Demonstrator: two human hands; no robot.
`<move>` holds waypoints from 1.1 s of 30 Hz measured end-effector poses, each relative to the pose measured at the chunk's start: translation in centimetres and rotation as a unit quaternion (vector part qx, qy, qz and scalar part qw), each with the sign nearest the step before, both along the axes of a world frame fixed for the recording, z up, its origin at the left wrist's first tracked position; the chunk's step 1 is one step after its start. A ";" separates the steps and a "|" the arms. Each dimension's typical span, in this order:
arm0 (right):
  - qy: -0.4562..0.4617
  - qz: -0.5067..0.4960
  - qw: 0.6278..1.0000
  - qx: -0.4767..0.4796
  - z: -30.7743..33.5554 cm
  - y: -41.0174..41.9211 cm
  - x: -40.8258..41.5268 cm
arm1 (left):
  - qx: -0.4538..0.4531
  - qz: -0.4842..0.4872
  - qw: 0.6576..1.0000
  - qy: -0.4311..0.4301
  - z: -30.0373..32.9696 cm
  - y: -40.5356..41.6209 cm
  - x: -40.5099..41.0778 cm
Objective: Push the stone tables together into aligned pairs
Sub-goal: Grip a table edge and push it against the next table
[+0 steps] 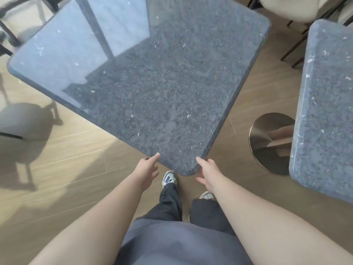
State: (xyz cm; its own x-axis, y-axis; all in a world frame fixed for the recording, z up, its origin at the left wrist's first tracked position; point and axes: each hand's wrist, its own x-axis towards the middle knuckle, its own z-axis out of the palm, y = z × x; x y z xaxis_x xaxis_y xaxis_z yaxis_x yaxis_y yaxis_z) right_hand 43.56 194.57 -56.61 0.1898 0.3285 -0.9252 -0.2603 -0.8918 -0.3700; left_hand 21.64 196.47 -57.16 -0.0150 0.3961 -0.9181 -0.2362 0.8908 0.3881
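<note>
At the bottom of the frame I am seeing a grey top and dark trousers, with two sneakers standing on the wooden floor just below the centre. Both bare forearms are reaching up from the lower corners toward the near corner of the stone table.

The left hand is lying at the lower-left edge of that corner; its grip is loose, fingers nearly straight, with the fingertips touching the rim of the slab and the rest of the hand hanging below the edge. The right hand is sitting at the lower-right side of the same corner, thumb on the top edge and the other fingers spread below the rim; whether they are curling under the slab I cannot tell.

The dark speckled surface is filling the centre and upper left of the frame, turned at an angle so its rounded corner is pointing down at the feet. Window light is glaring off its upper-left part.

A second stone table is running along the right edge, well apart from the first, with its round metal base showing on the floor between them. Chairs are standing at the upper right, and another dark chair at the left edge.
</note>
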 end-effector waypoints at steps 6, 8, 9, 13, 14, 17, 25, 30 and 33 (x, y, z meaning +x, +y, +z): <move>0.129 -0.101 0.986 0.008 -2.3 0.2 -0.7 | 0.026 0.102 0.989 -0.101 -0.8 -0.1 2.7; 0.177 -0.132 0.975 0.014 -2.7 0.3 -0.9 | 0.033 0.147 0.982 -0.117 -1.0 -0.1 3.6; 0.187 -0.134 0.973 0.013 -2.8 0.4 -0.8 | 0.034 0.165 0.978 -0.125 -1.2 0.0 4.1; 0.200 -0.117 0.973 0.015 -3.2 0.5 -0.3 | 0.019 0.217 0.971 -0.100 -1.4 0.2 5.4; 0.201 -0.112 0.973 0.014 -3.3 0.5 -0.2 | 0.014 0.222 0.971 -0.092 -1.4 0.3 5.7; 0.205 -0.102 0.973 0.010 -3.5 0.6 0.1 | -0.007 0.225 0.972 -0.063 -0.8 0.9 6.5; 0.218 -0.076 0.973 0.007 -3.4 0.9 0.9 | -0.031 0.245 0.969 0.006 0.2 1.9 8.7; 0.223 -0.059 0.973 0.003 -3.8 1.3 4.1 | -0.043 0.258 0.965 0.024 0.4 1.7 11.6; 0.211 -0.049 0.976 -0.001 -3.9 1.7 7.9 | -0.040 0.275 0.961 0.012 0.8 1.7 15.5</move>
